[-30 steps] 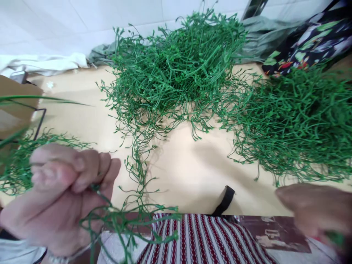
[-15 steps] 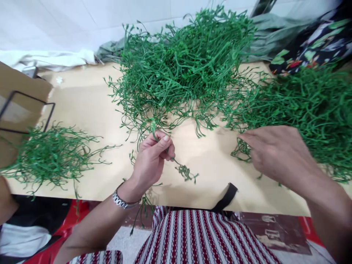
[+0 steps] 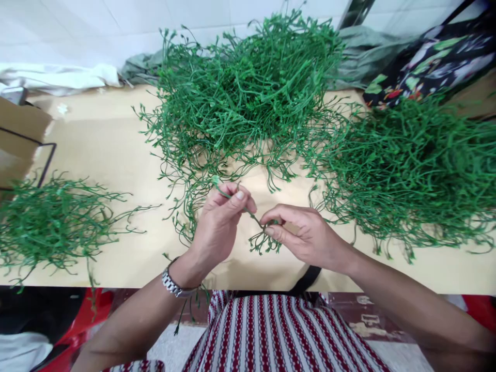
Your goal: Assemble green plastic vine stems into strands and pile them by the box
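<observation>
My left hand [image 3: 222, 219], with a metal watch on its wrist, pinches a thin green stem [image 3: 251, 213] between thumb and fingers. The stem slants down to the right and ends in a small branching cluster [image 3: 265, 243]. At that lower end my right hand [image 3: 300, 232] is closed, thumb and forefinger pinching the stem just above the cluster. Beyond both hands lies a big heap of green stems [image 3: 248, 93], whose loose ends trail down beside my left hand.
A second heap [image 3: 418, 170] covers the table's right side, a smaller pile [image 3: 58, 222] the left. A cardboard box [image 3: 19, 134] with a black wire frame stands far left. A black strap [image 3: 306, 279] hangs over the front edge. Cloths and a floral bag [image 3: 434, 67] lie behind.
My right hand has moved left from the right heap to the stem's lower end and closed there. My left hand keeps its hold. The view has shifted slightly to the right.
</observation>
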`<state>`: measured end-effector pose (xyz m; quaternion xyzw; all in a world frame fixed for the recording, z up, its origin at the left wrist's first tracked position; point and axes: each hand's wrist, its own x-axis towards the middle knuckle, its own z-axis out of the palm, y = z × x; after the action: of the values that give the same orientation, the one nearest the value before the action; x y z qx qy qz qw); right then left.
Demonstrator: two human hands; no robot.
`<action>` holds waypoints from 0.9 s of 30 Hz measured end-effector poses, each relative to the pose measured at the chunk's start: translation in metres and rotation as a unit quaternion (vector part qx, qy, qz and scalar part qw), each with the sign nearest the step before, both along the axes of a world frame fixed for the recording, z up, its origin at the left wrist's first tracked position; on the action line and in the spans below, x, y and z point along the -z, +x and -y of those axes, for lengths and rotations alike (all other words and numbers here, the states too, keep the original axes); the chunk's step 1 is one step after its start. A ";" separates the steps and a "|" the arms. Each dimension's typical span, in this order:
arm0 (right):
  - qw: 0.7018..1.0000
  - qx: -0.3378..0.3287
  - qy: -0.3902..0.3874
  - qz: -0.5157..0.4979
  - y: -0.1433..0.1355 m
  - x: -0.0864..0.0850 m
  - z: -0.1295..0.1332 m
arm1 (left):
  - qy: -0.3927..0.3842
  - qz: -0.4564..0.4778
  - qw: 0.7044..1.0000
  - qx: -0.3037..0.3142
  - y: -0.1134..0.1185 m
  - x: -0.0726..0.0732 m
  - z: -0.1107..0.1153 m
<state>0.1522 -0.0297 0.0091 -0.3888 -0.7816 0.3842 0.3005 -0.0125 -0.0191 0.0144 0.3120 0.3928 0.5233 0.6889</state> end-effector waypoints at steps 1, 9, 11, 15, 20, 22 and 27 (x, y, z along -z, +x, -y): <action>1.000 -0.001 -0.008 -0.007 0.000 -0.001 -0.001 | -0.009 0.003 1.000 0.019 0.002 0.001 0.001; 0.994 0.019 -0.097 -0.050 -0.007 0.004 0.000 | 0.007 -0.079 0.994 0.072 -0.001 0.011 0.008; 0.980 0.027 -0.172 -0.092 -0.009 0.007 -0.001 | 0.033 -0.099 0.992 0.070 -0.005 0.013 0.007; 0.947 0.013 -0.285 -0.149 -0.009 0.007 -0.006 | 0.047 -0.129 0.989 0.061 -0.007 0.012 0.005; 0.934 0.026 -0.327 -0.142 -0.013 0.009 -0.009 | 0.070 -0.225 0.972 0.024 -0.002 0.007 0.007; 0.940 0.058 -0.310 -0.127 -0.016 0.012 -0.007 | 0.082 -0.253 0.963 0.028 -0.001 0.006 0.009; 0.938 0.039 -0.321 -0.127 -0.015 0.019 -0.005 | 0.091 -0.275 0.954 0.077 -0.004 0.006 0.008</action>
<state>0.1371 -0.0251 -0.0100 -0.4423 -0.5561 0.6493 0.2711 -0.0167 -0.0276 0.0084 0.5344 0.4929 0.3963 0.5608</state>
